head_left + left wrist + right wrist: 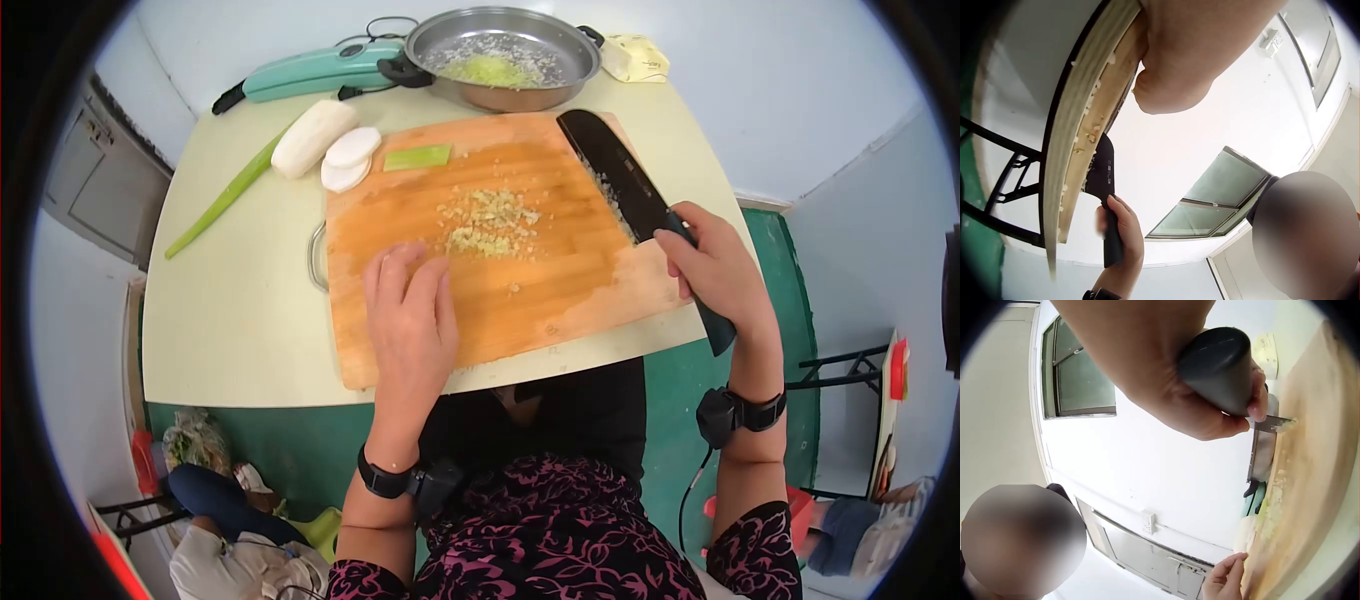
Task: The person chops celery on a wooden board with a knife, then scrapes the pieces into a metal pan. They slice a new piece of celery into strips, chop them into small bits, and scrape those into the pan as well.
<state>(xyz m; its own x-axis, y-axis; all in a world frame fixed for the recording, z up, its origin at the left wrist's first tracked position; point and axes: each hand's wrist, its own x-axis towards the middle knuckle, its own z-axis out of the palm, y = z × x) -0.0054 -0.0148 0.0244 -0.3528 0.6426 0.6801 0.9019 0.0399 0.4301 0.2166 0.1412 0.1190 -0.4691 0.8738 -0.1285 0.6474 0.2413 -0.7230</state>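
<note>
A wooden cutting board (560,300) lies on the pale table (240,300), with a small heap of minced pale-green vegetable (488,224) near its middle. My left hand (408,312) rests flat on the board just in front of the heap, fingers straight. My right hand (712,268) grips the dark handle of a black-bladed cleaver (612,172), whose blade lies across the board's far right corner with bits stuck to it. The right wrist view shows the handle (1221,367) enclosed by the fingers. In the left wrist view the board's edge (1079,131) and the cleaver (1102,172) appear from below.
A steel pan (505,55) holding chopped greens stands at the table's far edge beside a teal appliance (315,72). A white radish (312,137), two of its slices (350,158), a green leek piece (418,157) and a long green stalk (222,198) lie at the board's far left.
</note>
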